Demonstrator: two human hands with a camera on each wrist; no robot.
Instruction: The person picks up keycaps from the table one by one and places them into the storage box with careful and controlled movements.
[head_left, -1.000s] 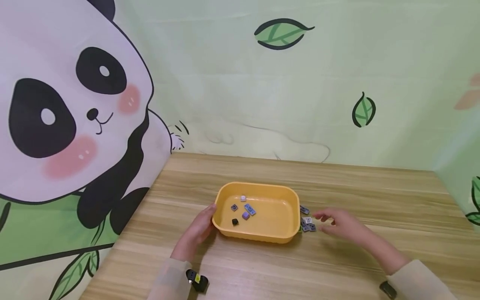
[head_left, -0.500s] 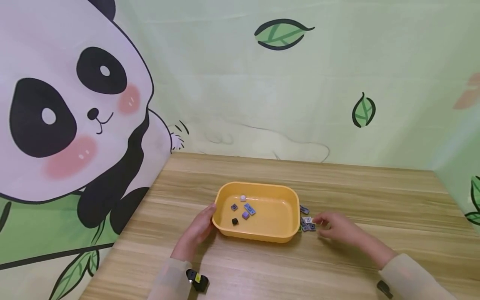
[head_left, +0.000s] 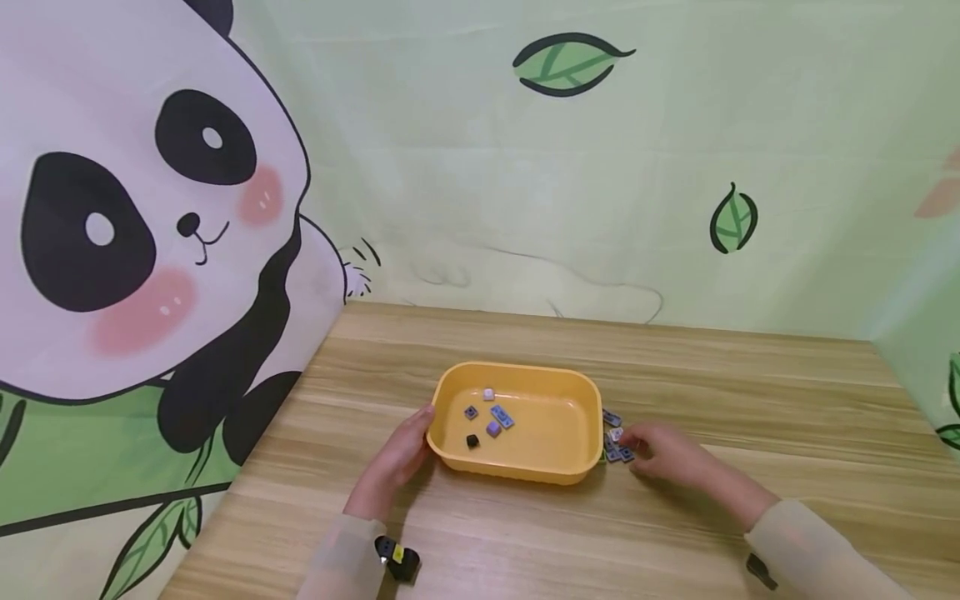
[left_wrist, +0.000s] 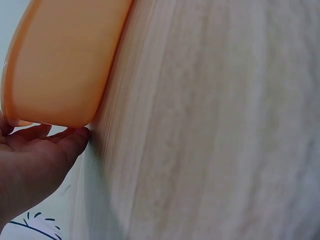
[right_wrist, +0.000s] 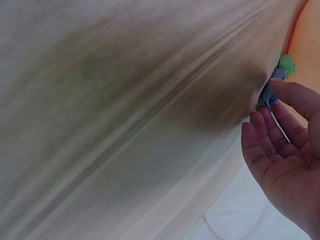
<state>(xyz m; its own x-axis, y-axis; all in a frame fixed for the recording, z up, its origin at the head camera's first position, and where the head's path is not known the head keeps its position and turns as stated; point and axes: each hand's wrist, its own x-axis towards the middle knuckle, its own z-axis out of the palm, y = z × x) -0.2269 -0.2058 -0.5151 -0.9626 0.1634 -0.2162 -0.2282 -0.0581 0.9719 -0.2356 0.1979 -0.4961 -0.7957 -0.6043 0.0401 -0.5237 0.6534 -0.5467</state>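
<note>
the small grey-blue pieces lie bunched on the tabletop just beside the right end of the yellow tray, whose long axis runs across, between the two hands. the right hand is much the nearer, on the pieces' side away from the tray, thumb and fingertips bent close about one piece; whether it truly has hold, i cannot tell. the left hand rests relaxed fingers against the tray's left outer wall, gripping nothing, so the tray separates it from the bunch.
</note>
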